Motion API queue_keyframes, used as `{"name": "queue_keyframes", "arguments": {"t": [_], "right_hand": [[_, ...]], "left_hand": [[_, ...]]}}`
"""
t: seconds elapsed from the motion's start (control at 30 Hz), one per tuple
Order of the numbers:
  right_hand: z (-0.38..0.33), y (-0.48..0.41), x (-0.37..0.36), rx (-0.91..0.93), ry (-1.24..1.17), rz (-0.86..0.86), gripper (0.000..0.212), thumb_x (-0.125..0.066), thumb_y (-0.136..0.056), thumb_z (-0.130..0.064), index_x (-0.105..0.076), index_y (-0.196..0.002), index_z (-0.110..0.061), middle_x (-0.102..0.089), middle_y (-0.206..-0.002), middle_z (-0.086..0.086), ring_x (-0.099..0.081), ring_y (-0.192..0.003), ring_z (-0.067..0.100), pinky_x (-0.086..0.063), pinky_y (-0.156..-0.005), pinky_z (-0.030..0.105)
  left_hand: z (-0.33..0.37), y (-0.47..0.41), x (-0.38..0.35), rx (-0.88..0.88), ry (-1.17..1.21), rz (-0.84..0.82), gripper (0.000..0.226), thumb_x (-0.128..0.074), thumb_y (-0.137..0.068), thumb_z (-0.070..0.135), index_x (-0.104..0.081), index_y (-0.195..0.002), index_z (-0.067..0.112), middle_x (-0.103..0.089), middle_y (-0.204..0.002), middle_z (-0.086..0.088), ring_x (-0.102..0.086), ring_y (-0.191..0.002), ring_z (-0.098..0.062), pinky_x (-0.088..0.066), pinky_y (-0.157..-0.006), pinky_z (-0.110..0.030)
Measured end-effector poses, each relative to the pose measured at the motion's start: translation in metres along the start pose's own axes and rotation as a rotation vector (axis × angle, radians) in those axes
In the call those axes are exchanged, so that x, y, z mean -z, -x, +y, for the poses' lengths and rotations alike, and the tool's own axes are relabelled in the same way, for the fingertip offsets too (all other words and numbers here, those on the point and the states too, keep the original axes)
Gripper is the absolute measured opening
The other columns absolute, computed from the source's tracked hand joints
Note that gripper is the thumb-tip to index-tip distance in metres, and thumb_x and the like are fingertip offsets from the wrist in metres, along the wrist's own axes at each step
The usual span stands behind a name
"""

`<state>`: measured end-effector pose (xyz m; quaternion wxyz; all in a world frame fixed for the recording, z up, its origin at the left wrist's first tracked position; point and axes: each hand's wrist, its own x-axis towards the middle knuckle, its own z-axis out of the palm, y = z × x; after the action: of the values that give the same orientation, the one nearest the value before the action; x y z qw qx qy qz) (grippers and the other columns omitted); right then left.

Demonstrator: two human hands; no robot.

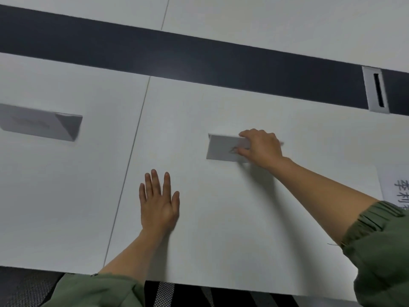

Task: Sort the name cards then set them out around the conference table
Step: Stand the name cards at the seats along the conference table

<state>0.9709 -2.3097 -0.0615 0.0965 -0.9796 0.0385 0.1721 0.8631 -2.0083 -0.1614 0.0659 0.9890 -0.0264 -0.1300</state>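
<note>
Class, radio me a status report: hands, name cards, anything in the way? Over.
Left hand flat, open on table. Right hand pinches name card at its top fold. Second card stands apart, far left.

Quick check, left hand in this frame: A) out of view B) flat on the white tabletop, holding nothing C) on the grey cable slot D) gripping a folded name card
B: the left hand lies with fingers spread flat on the white tabletop, holding nothing, while the right hand grips the folded white paper name card.
</note>
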Motion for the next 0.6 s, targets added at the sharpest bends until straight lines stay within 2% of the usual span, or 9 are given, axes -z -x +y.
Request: {"name": "queue_keyframes", "arguments": {"t": [0.23, 0.6], "right_hand": [[-0.027, -0.026, -0.004, 0.046, 0.011, 0.055, 0.052, -0.061, -0.087, -0.055, -0.060, -0.125, -0.019, -0.065, -0.120, 0.005, -0.057, -0.109, 0.030, -0.038, -0.093, 0.043], [-0.036, -0.026, -0.005, 0.007, 0.082, 0.035, 0.052, -0.059, -0.087, -0.051, -0.054, -0.130, -0.022, -0.063, -0.121, 0.004, -0.056, -0.110, 0.029, -0.038, -0.093, 0.042]], "left_hand": [[-0.004, -0.001, -0.005, 0.010, -0.023, 0.001, 0.064, -0.016, -0.098, 0.049, -0.009, -0.155, 0.020, 0.002, -0.162, -0.014, 0.010, -0.149, -0.028, 0.000, -0.120, -0.046], [-0.006, -0.001, -0.009, 0.003, -0.014, 0.021, 0.065, -0.018, -0.098, 0.050, -0.009, -0.155, 0.020, 0.002, -0.162, -0.013, 0.010, -0.149, -0.028, 0.001, -0.120, -0.046]]}}
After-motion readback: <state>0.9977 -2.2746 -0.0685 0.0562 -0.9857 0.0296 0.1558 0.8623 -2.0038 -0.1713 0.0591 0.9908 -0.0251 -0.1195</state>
